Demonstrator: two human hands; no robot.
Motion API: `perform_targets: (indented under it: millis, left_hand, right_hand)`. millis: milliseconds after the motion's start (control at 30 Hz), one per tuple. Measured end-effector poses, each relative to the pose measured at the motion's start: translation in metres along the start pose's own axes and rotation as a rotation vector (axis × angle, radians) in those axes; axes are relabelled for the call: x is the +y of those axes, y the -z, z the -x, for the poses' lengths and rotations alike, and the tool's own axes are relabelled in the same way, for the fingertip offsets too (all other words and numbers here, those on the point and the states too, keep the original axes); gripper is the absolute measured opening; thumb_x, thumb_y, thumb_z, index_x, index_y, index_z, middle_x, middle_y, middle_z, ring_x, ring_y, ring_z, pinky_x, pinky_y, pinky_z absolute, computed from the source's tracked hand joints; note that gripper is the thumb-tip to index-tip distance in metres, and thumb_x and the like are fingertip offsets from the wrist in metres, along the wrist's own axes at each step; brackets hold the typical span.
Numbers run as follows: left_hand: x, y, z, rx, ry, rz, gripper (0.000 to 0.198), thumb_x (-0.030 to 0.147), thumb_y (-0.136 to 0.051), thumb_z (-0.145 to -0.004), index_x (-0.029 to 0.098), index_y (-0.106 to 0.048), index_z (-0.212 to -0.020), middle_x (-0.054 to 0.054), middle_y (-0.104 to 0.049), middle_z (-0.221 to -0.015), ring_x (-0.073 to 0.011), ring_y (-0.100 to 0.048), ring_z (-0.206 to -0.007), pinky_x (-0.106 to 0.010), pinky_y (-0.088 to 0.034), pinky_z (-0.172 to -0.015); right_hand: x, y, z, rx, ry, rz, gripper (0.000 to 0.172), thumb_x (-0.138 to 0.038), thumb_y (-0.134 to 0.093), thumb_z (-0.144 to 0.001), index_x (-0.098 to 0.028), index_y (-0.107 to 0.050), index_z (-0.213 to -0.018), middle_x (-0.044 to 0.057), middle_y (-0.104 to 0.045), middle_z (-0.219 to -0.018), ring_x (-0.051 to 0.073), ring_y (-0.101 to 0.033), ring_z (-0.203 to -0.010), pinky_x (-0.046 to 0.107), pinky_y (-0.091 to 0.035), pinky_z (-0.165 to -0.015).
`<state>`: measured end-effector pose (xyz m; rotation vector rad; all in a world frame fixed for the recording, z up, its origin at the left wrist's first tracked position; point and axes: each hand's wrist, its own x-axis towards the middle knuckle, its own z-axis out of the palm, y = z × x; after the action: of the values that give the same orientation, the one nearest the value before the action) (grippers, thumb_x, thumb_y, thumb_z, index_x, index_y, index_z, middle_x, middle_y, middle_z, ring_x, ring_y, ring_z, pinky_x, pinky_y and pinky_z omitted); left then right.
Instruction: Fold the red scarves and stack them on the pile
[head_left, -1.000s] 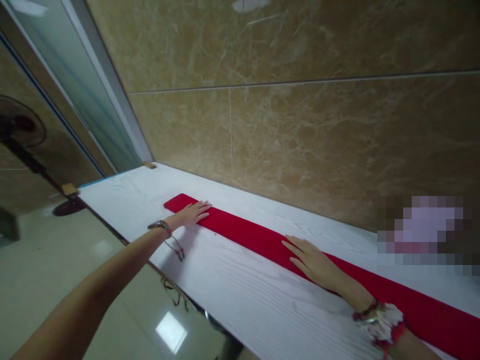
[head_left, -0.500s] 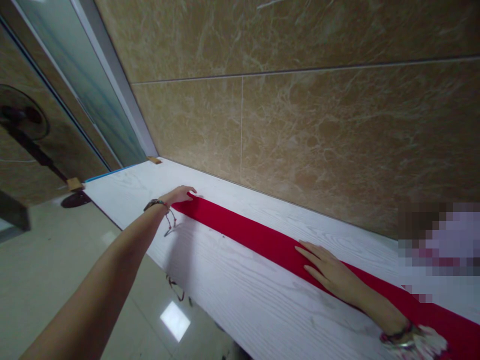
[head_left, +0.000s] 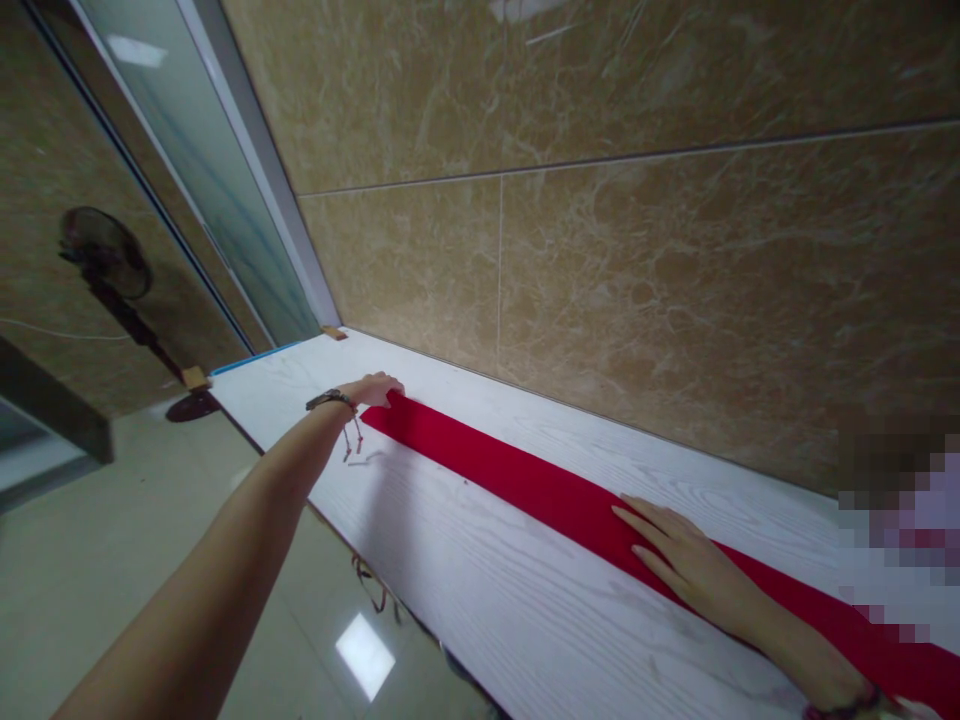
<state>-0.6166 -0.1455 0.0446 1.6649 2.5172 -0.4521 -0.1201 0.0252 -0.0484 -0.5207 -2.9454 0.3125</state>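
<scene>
A long strip of red cloth [head_left: 510, 478] lies flat along the white wood-grained table [head_left: 480, 580]. At its far left end, my left hand [head_left: 377, 388] is closed with bent fingers on the cloth's end corner; the thumb is mostly hidden. Farther right, my right hand [head_left: 679, 555] rests palm down on the strip, fingers stretched out and slightly apart. The right forearm covers part of the cloth behind it.
A brown marble-patterned tile wall [head_left: 675, 300] borders the table's back edge. Small wooden blocks [head_left: 334, 332] sit by the far corners. Beyond the left end stands a pedestal fan [head_left: 112, 255], near a glass door [head_left: 202, 150]. A blurred patch covers something at right.
The view has shifted, so everything appears slightly farther right. My left fingers look more closed at the cloth's end. My right hand stays flat on the strip.
</scene>
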Motion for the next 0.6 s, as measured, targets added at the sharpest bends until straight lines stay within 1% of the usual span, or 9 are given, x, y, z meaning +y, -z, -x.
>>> perform_targets:
  millis: [100,200,267,333,400,467,533,567,600]
  left_hand:
    - [-0.004,-0.002,0.001,0.014,0.059,-0.012,0.028,0.021,-0.061,-0.069,0.024,-0.065,-0.096,-0.005,-0.062,-0.105,-0.0255,-0.050,-0.104,-0.033,-0.040,-0.083]
    - [-0.006,-0.004,0.004,0.066,0.130,-0.016,0.023,0.030,-0.064,-0.070,0.025,-0.066,-0.092,-0.007,-0.055,-0.117,-0.0290,-0.043,-0.112,-0.039,-0.036,-0.088]
    - [-0.006,-0.007,0.004,0.108,0.188,-0.008,0.026,0.037,-0.065,-0.070,0.024,-0.066,-0.092,-0.008,-0.048,-0.125,-0.0312,-0.038,-0.117,-0.042,-0.033,-0.091]
    - [-0.007,-0.010,0.001,0.128,0.253,0.021,0.036,0.043,-0.065,-0.070,0.022,-0.063,-0.100,-0.010,-0.050,-0.122,-0.0306,-0.042,-0.113,-0.040,-0.035,-0.089]
    - [-0.008,-0.012,-0.002,0.134,0.331,0.065,0.048,0.046,-0.062,-0.073,0.015,-0.057,-0.109,-0.013,-0.057,-0.111,-0.0279,-0.052,-0.101,-0.035,-0.041,-0.082]
    - [-0.008,-0.014,-0.005,0.152,0.413,0.104,0.060,0.046,-0.058,-0.077,0.003,-0.049,-0.116,-0.019,-0.060,-0.101,-0.0273,-0.057,-0.090,-0.033,-0.043,-0.075]
    - [-0.003,-0.017,-0.006,0.211,0.461,0.120,0.066,0.045,-0.051,-0.082,-0.005,-0.038,-0.124,-0.026,-0.056,-0.107,-0.0316,-0.055,-0.095,-0.037,-0.044,-0.076]
    - [0.003,-0.020,-0.006,0.253,0.457,0.120,0.067,0.044,-0.047,-0.085,-0.004,-0.033,-0.128,-0.028,-0.051,-0.114,-0.0345,-0.052,-0.102,-0.040,-0.043,-0.079]
    - [0.011,-0.025,-0.006,0.296,0.428,0.117,0.065,0.043,-0.042,-0.087,-0.001,-0.028,-0.132,-0.029,-0.044,-0.123,-0.0361,-0.046,-0.111,-0.042,-0.041,-0.083]
  right_hand:
    - [-0.001,0.001,0.001,0.009,-0.002,0.005,0.050,-0.048,-0.029,-0.089,-0.025,-0.046,-0.130,0.008,-0.044,-0.135,0.024,-0.042,-0.122,0.047,-0.034,-0.102]
    - [-0.001,0.001,0.002,0.018,0.001,0.007,0.050,-0.048,-0.029,-0.089,-0.025,-0.045,-0.130,0.007,-0.045,-0.135,0.024,-0.042,-0.122,0.046,-0.035,-0.102]
    - [-0.001,0.000,0.002,0.025,0.005,0.006,0.050,-0.048,-0.028,-0.089,-0.025,-0.045,-0.130,0.007,-0.045,-0.135,0.024,-0.043,-0.122,0.046,-0.035,-0.102]
    - [-0.001,0.000,0.002,0.028,0.004,0.007,0.050,-0.048,-0.028,-0.089,-0.025,-0.046,-0.130,0.007,-0.045,-0.135,0.023,-0.043,-0.122,0.046,-0.035,-0.102]
    - [-0.002,-0.001,0.001,0.022,-0.001,0.017,0.051,-0.048,-0.027,-0.089,-0.025,-0.046,-0.130,0.008,-0.045,-0.135,0.023,-0.043,-0.122,0.046,-0.035,-0.101]
    - [-0.002,-0.001,0.001,0.009,-0.006,0.030,0.051,-0.048,-0.026,-0.089,-0.024,-0.045,-0.130,0.008,-0.044,-0.135,0.023,-0.043,-0.122,0.047,-0.034,-0.101]
    - [-0.003,-0.001,0.002,0.003,-0.008,0.044,0.052,-0.048,-0.025,-0.089,-0.024,-0.045,-0.130,0.009,-0.045,-0.135,0.023,-0.043,-0.122,0.047,-0.034,-0.101]
    - [-0.003,-0.001,0.002,0.005,-0.009,0.050,0.052,-0.048,-0.025,-0.089,-0.024,-0.045,-0.130,0.009,-0.045,-0.135,0.023,-0.043,-0.122,0.047,-0.034,-0.101]
    - [-0.003,-0.001,0.002,0.009,-0.008,0.055,0.051,-0.048,-0.025,-0.089,-0.024,-0.045,-0.130,0.008,-0.045,-0.135,0.023,-0.043,-0.122,0.047,-0.034,-0.101]
